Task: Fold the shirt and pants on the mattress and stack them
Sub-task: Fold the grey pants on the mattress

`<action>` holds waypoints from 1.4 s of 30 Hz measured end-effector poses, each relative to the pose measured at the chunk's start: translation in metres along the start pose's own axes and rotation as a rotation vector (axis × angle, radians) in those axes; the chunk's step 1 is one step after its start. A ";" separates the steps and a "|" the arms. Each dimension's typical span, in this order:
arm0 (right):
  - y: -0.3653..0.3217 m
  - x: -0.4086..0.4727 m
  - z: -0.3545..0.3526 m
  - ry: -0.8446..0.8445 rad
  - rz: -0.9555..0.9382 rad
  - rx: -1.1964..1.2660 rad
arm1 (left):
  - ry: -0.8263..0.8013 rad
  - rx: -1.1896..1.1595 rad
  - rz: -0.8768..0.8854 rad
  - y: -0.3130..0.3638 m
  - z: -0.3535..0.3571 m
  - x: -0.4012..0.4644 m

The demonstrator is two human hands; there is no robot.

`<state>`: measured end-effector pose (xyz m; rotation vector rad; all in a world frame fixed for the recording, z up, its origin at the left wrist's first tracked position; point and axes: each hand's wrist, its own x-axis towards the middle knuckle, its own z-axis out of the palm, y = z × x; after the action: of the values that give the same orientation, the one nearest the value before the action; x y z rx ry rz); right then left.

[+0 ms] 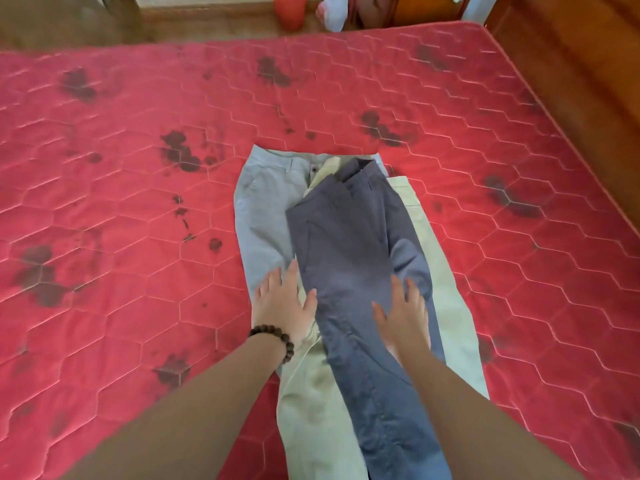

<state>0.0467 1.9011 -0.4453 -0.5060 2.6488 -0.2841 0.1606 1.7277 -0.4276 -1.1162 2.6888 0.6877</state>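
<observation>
Dark blue-grey pants (349,244) lie lengthwise on top of a pile in the middle of the red mattress (138,202), folded leg over leg, waist away from me. Under them lie light grey-blue pants (263,202) on the left and a pale beige garment (446,299) on the right and near side. My left hand (284,306), with a bead bracelet on the wrist, rests flat with fingers spread at the left edge of the dark pants. My right hand (403,313) lies flat and spread on the dark pants. No shirt can be told apart.
The mattress has dark stains and a quilted hexagon pattern. A wooden bed frame (571,81) runs along the right side. Beyond the far edge stand a red bucket (289,10) and a pink-white bag (332,12) on the floor.
</observation>
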 end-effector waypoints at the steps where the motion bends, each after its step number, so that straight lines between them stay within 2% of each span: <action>1: 0.005 0.015 0.012 -0.007 0.026 0.014 | -0.033 0.003 0.002 -0.001 0.017 0.016; 5: 0.022 0.049 0.050 -0.032 0.080 0.056 | -0.140 -0.011 -0.010 -0.003 0.076 0.055; 9: 0.033 0.062 0.070 -0.060 0.077 0.052 | -0.159 -0.110 -0.055 0.003 0.102 0.071; 14: 0.039 0.052 0.077 0.008 -0.040 0.007 | -0.021 -0.105 -0.045 -0.005 0.102 0.074; 20: 0.019 0.011 0.070 0.017 -0.176 0.022 | 0.007 -0.198 0.003 -0.015 0.079 0.052; 26: 0.005 -0.061 0.069 -0.231 -0.227 0.006 | -0.040 -0.163 -0.104 -0.051 0.056 -0.035; 30: 0.007 -0.122 0.071 -0.469 -0.236 -0.106 | -0.197 -0.085 -0.145 -0.081 0.048 -0.102; 32: 0.007 -0.131 0.067 -0.531 -0.254 -0.160 | -0.256 -0.082 -0.173 -0.087 0.045 -0.121; 34: 0.003 -0.124 0.060 -0.440 -0.269 -0.159 | -0.256 -0.117 -0.214 -0.089 0.043 -0.124; 37: -0.013 -0.084 0.045 -0.181 -0.307 -0.072 | -0.147 -0.095 -0.175 -0.088 0.041 -0.096; 42: -0.059 0.046 0.020 0.118 -0.527 -0.072 | -0.045 -0.122 -0.120 -0.089 0.040 -0.006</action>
<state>0.0346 1.8272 -0.4637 -1.2464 2.5986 -0.3826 0.2262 1.6950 -0.4931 -1.2632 2.5479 0.8551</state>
